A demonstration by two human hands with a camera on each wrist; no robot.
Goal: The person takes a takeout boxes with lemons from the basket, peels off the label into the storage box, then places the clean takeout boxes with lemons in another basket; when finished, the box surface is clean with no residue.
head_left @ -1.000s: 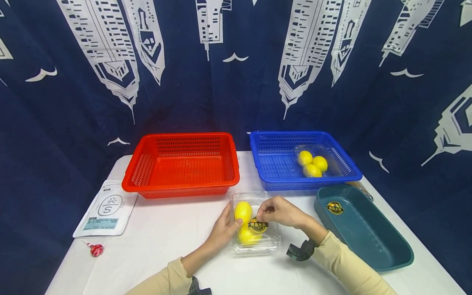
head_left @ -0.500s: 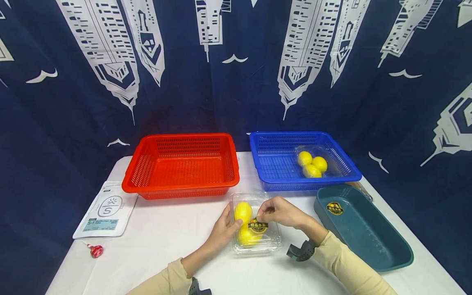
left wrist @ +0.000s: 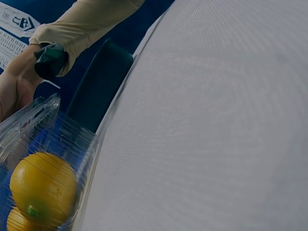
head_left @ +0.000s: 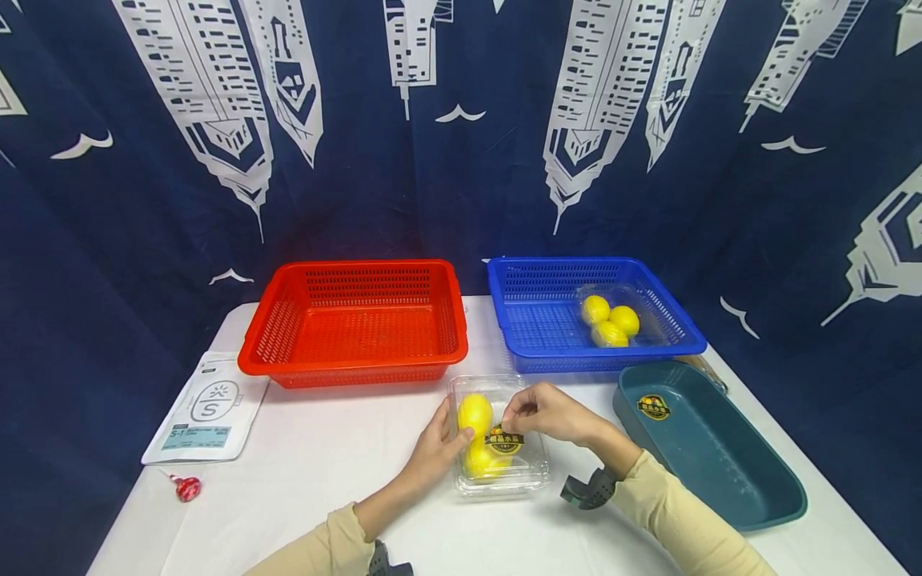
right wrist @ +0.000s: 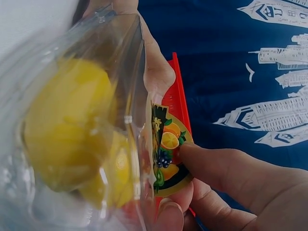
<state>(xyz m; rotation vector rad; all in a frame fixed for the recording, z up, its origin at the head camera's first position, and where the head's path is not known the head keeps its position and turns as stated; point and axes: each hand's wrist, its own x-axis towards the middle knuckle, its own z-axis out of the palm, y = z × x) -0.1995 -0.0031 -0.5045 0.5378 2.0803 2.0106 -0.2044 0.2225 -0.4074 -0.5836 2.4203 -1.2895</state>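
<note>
A clear plastic clamshell box [head_left: 531, 468] with yellow lemons [head_left: 475, 414] inside lies on the white table in the head view. My left hand [head_left: 434, 445] grips its left side, thumb over the lid. Thumb and fingertips of my right hand [head_left: 551, 410] pinch the edge of a black-and-gold fruit sticker [head_left: 504, 442] over the lid. In the right wrist view the sticker [right wrist: 169, 151] stands against the lid, its free edge between thumb and finger. The left wrist view shows a lemon [left wrist: 43, 187] through the ribbed box wall; my left hand is out of that view.
A red basket [head_left: 353, 370] stands behind the box. The blue basket [head_left: 591, 352] at back right holds another clear box of lemons [head_left: 611, 320]. A teal tray [head_left: 727, 456] with a similar sticker [head_left: 654, 406] sits right. A white pouch [head_left: 209, 408] and red lollipop [head_left: 188, 489] lie left.
</note>
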